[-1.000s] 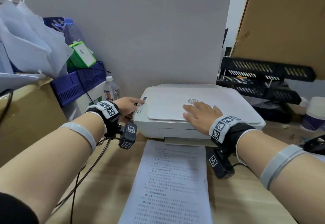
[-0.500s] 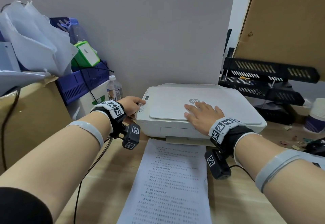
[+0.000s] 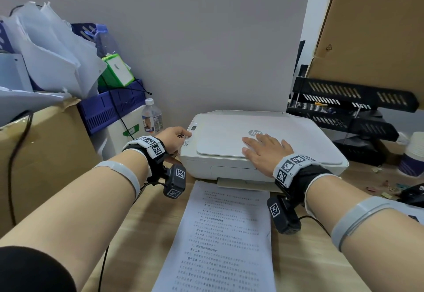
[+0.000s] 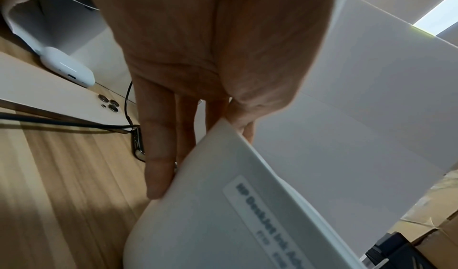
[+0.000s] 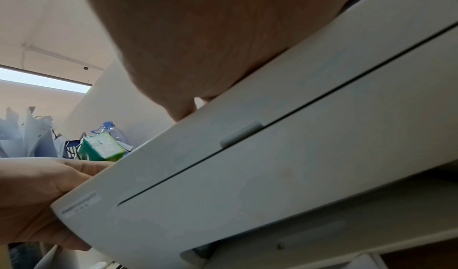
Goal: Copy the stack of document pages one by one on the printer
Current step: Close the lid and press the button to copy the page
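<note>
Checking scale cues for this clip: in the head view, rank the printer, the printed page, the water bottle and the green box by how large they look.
1. Printer and printed page: alike in apparent area, and the page is nearer the camera, so unranked.
2. Green box.
3. Water bottle, though close to the box.

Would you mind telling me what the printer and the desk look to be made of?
Printer: probably moulded plastic, matte white, with rounded corners and thin panel seams. Desk: wood-look top, pale streaky grain; whether laminate or solid wood cannot be told.
</note>
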